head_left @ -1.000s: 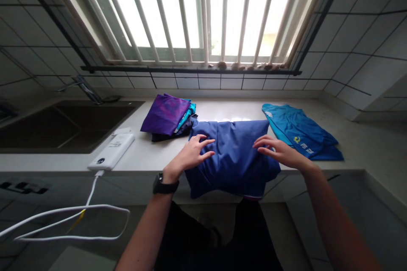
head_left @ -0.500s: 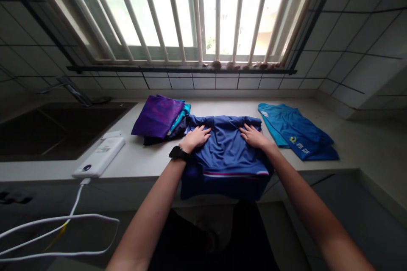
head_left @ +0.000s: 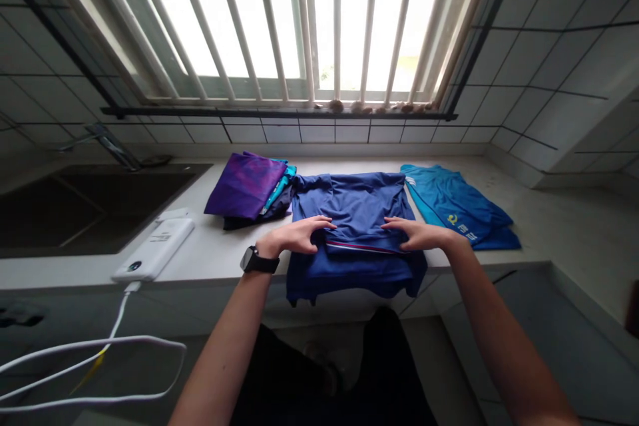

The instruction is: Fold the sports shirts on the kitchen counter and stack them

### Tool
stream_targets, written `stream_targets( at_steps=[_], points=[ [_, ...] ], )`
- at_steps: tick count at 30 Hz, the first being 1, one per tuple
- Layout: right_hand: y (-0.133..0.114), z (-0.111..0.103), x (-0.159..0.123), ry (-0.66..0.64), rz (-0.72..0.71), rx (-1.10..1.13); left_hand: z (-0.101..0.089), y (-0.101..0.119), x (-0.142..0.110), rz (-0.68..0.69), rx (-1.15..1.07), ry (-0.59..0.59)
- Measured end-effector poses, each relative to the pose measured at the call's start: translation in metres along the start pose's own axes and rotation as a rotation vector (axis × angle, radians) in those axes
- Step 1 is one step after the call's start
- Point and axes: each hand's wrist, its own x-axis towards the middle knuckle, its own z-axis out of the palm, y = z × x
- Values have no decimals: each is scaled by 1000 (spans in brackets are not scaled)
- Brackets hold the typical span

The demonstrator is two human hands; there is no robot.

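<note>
Framing dark blue garment (head_left: 357, 213) between left hand (head_left: 297, 234) and right hand (head_left: 422, 234), both spread, thumbs clear of fingers; can't tell light contact from hover. Lies on tabletop (head_left: 219, 249) under and between the hands, extending ahead of both and drooping over the near edge. Can't call long axis; shows striped hem (head_left: 367, 249) crosswise, one end by each hand, with neither hand clearly nearer.

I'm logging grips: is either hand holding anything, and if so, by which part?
Nothing appears gripped: the left hand and right hand are open over the blue garment, near its striped edge. Whether either touches it is unclear.
</note>
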Motion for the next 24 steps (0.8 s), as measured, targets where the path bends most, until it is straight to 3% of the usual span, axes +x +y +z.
stream_targets(
  at_steps=[7,9,11,15,17,18,20,24],
  points=[
    [-8,-4,-10,-73,-85,56,8,5,-3,-93,49,361],
    [-10,-5,-9,-37,-109,50,9,8,-4,-90,32,449],
    [-13,-4,-6,93,-129,46,9,11,-5,-99,12,512],
    [-27,-1,-7,544,-134,66,8,21,-11,-143,6,638],
    [-36,1,-18,701,-153,97,7,29,-20,-134,2,693],
    [-40,3,-26,716,-171,118,6,33,-28,-117,-7,695],
    [-44,8,-43,607,-214,160,6,41,-44,-76,-44,596],
    [-41,15,-66,99,-196,210,5,48,-67,-94,-159,132]
  ],
)
